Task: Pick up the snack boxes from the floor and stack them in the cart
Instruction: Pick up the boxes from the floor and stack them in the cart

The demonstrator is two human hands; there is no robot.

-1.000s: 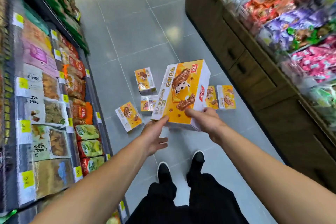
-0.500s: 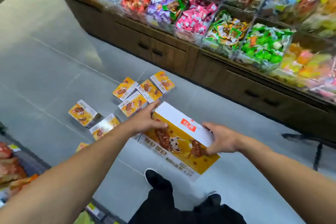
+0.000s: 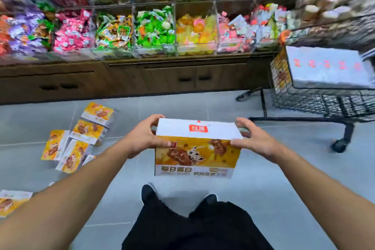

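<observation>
Both hands on one snack box (image 3: 197, 148), held off the floor (image 3: 274, 168) in front of the body. Left hand (image 3: 145, 138) grips its left end, thumb on the orange front face, fingers curled over the white top edge. Right hand (image 3: 254, 138) grips the right end the same way. Box is level, white top with a red label up, printed orange face toward the camera.

Cart (image 3: 324, 101) is up and to the right of the right hand, well apart from it. Black wire basket, already holds boxes in the cart (image 3: 324, 67), white tops up; count unclear, that area is blurred.

Loose snack boxes (image 3: 81, 138) lie on the floor left of the left hand, a cluster of about five lying flat, some touching. One more box (image 3: 12, 202) further down-left, under the left forearm line.

Beyond the hands: wooden cabinet (image 3: 142, 79) with clear candy bins (image 3: 154, 28) on top. Bare floor between held box and cart. Black shoes (image 3: 148, 193) directly below the box.
</observation>
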